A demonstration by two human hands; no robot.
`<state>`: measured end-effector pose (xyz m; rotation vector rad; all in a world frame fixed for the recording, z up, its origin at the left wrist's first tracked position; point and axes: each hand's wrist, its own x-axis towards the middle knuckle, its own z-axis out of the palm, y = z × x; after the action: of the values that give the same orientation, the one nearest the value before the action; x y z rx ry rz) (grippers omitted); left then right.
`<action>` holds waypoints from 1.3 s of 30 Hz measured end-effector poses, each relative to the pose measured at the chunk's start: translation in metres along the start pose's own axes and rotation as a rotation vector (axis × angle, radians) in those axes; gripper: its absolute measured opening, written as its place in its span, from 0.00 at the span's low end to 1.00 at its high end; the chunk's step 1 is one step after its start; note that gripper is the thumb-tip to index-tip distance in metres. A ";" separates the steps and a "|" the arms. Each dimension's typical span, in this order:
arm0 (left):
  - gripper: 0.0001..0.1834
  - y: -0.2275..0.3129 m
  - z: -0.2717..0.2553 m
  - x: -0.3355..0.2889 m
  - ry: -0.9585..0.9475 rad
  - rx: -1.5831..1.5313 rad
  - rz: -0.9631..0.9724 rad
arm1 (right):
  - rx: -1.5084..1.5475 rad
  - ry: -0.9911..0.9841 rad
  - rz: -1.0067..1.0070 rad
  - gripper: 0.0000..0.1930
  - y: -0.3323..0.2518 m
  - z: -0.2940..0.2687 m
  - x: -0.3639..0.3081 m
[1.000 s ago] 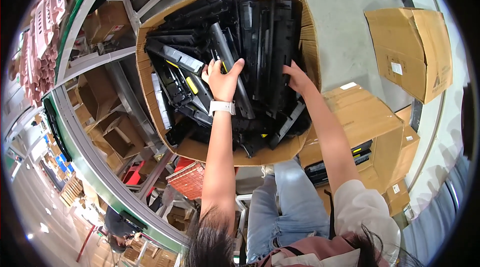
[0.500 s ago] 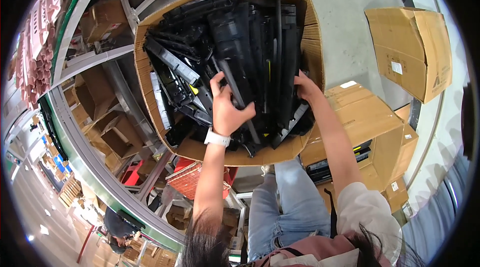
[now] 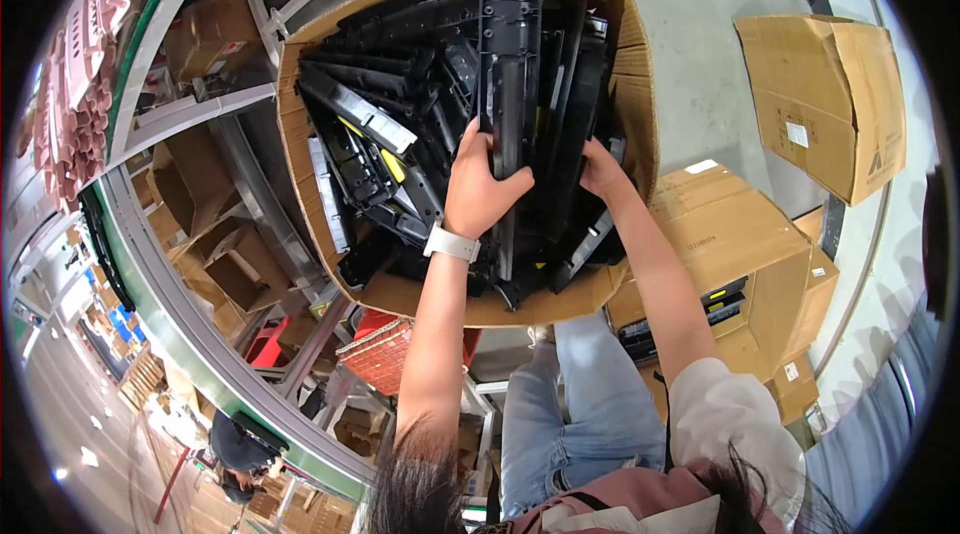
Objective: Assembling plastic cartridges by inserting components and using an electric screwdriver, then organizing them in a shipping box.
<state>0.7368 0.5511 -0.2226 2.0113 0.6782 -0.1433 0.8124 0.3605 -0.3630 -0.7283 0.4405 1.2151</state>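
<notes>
A large open cardboard box (image 3: 641,84) in front of me is filled with long black plastic cartridges, some with grey labels and yellow strips. My left hand (image 3: 480,186), a pale watch on its wrist, is closed round one long black cartridge (image 3: 511,84) that lies lengthwise near the box's middle. The thumb crosses its near part; the other fingers are partly hidden on its left side. My right hand (image 3: 606,172) grips the right side of another black cartridge (image 3: 572,104) in the row beside it, with most fingertips hidden.
At right stands a carton (image 3: 735,219) with black cartridges in its open side; another carton (image 3: 825,104) is farther off. A metal-framed bench (image 3: 170,294) curves along the left, with boxes on its shelves. A red basket (image 3: 390,359) sits below the box. A person (image 3: 240,449) is at lower left.
The cartridge in my left hand has swung from a leftward slant to nearly straight, and my left hand has moved right and away from me. My right hand has shifted only slightly.
</notes>
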 end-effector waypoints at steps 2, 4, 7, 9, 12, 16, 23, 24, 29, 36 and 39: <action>0.27 0.013 -0.004 0.006 -0.016 -0.120 -0.108 | 0.003 -0.046 -0.024 0.27 -0.001 0.005 -0.002; 0.28 0.020 -0.010 0.007 -0.019 0.012 -0.114 | -0.067 -0.005 -0.078 0.22 0.000 0.012 -0.004; 0.29 0.027 -0.017 0.006 -0.069 0.185 -0.169 | -0.075 -0.037 -0.068 0.23 0.000 0.014 -0.003; 0.29 0.042 -0.019 -0.001 0.026 0.229 -0.133 | -0.055 -0.038 -0.064 0.25 -0.002 0.013 -0.004; 0.28 0.064 -0.029 -0.003 0.042 0.200 -0.099 | -0.047 -0.040 -0.056 0.26 -0.006 0.017 -0.009; 0.20 0.080 -0.048 0.031 0.012 -0.002 -0.077 | -0.074 -0.065 -0.063 0.27 -0.014 0.024 -0.012; 0.15 0.015 -0.025 0.089 -0.232 -0.430 -0.077 | -0.050 -0.006 -0.082 0.27 -0.010 0.022 -0.009; 0.15 0.009 -0.016 0.088 -0.237 -0.431 -0.078 | -0.070 -0.020 -0.069 0.27 -0.012 0.020 -0.008; 0.30 -0.015 0.005 0.080 0.167 0.150 0.299 | -0.043 0.053 -0.078 0.26 -0.010 0.020 -0.008; 0.54 -0.031 0.021 0.083 0.121 -0.186 -0.147 | 0.102 0.144 -0.071 0.22 -0.009 0.026 0.004; 0.58 -0.029 0.016 0.085 -0.018 -0.059 -0.199 | 0.119 0.114 -0.075 0.21 -0.010 0.011 0.005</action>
<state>0.7958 0.5827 -0.2849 1.8820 0.8603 -0.2562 0.8232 0.3699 -0.3563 -0.7076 0.5699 1.0719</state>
